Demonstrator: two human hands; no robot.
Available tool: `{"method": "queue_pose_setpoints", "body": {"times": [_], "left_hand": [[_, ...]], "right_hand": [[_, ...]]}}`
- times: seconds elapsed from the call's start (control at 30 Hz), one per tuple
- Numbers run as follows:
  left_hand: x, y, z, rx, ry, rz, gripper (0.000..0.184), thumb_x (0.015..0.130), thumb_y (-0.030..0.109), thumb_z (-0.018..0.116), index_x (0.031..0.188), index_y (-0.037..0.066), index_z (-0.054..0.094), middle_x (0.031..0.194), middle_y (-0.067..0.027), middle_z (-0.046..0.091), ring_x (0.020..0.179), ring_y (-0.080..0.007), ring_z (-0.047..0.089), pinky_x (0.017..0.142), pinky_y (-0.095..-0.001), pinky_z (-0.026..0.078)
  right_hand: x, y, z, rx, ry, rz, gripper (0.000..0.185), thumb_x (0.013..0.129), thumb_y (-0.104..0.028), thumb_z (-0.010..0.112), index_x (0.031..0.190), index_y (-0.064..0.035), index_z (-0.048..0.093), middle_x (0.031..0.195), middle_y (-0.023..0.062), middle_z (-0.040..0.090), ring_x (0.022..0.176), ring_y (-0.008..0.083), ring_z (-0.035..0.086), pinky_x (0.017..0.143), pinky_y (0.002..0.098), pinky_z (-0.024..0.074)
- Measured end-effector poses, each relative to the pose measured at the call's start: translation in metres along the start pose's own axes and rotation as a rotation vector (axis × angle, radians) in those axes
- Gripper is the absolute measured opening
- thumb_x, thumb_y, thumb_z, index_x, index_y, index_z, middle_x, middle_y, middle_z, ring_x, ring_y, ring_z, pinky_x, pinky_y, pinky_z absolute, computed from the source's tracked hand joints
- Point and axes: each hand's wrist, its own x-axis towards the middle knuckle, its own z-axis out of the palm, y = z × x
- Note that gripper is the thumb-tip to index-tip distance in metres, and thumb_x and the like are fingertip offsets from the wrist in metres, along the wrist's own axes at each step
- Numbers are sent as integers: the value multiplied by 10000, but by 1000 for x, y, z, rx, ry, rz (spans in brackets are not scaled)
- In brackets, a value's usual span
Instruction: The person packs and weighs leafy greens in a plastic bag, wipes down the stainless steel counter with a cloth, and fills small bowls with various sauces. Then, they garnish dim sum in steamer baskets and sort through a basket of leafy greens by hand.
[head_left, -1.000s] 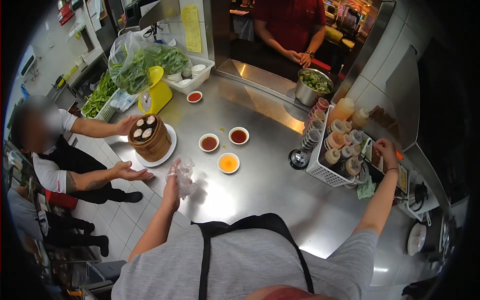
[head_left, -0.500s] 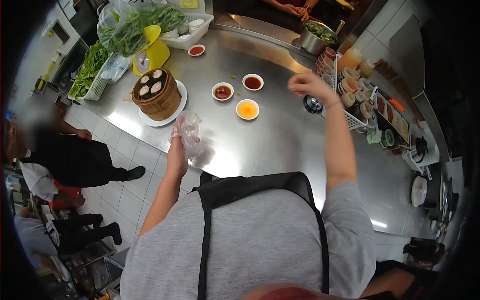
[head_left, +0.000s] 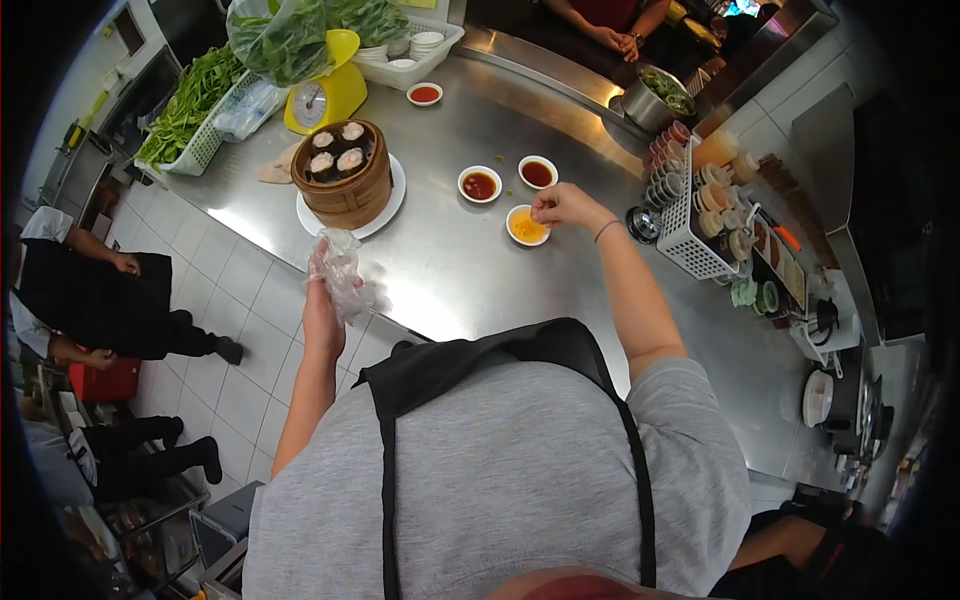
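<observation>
My right hand (head_left: 568,207) is bare, with its fingertips pinched over a small white dish of orange sauce (head_left: 526,228). Anything between those fingertips is too small to make out. Two dishes of dark red-brown sauce stand close by: one dish (head_left: 479,185) to the left, another dish (head_left: 538,172) behind. Near the counter's front edge, my left hand (head_left: 322,300) is closed around crumpled clear plastic (head_left: 343,275), which looks like a thin glove and partly hides the fingers. Just beyond it, a round bamboo steamer (head_left: 345,195) with several dumplings (head_left: 350,160) rests on a white plate (head_left: 397,205).
Behind the steamer stand a yellow scale (head_left: 345,85), a basket of leafy greens (head_left: 205,150) and a red sauce dish (head_left: 425,94). A white basket of sauce cups (head_left: 690,240) is at right. Co-workers stand at left, including one in a black apron (head_left: 100,300); another person's hands (head_left: 620,42) show across the counter.
My right hand has moved left and down from beside the cup basket to the orange sauce dish. My left hand still holds the plastic near the steamer. The view has shifted slightly.
</observation>
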Motion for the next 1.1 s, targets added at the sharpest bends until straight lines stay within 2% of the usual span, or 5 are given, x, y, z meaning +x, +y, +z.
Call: {"method": "queue_pose_setpoints", "body": {"times": [0.17,0.27,0.43,0.77,1.1], "left_hand": [[9,8,-1,-21,4,2,500,958,428,249,1376,154,282,1089,-50,472,813,-133,506,739,-295,464],[15,3,-10,-9,-11,21,515,953,443,256,1378,153,281,1105,-58,481,804,-132,510,728,-292,466],[19,5,-11,-27,7,-14,514,950,438,255,1382,159,278,1151,-70,488,811,-140,508,735,-293,462],[25,3,-11,-35,5,-49,521,949,459,263,1379,166,289,1143,-75,488,808,-142,501,735,-292,456],[27,6,-8,-6,16,-39,533,947,470,262,1379,157,287,1116,-74,472,799,-143,498,710,-280,452]], "right_hand": [[13,3,-13,164,12,-68,83,823,-103,616,836,-20,611,730,-9,603,671,55,566,573,191,463],[28,6,-28,270,287,-67,86,817,-94,619,831,-10,615,701,5,599,612,60,549,542,187,448],[48,2,-36,-154,535,-28,74,735,-45,606,781,-9,650,661,118,641,579,182,629,577,304,498],[50,11,-35,-298,624,-43,124,652,-69,706,717,-21,612,720,121,627,702,267,607,655,354,476],[58,1,-32,-240,616,-48,93,725,-65,639,781,7,625,685,109,640,596,168,627,567,280,486]]}}
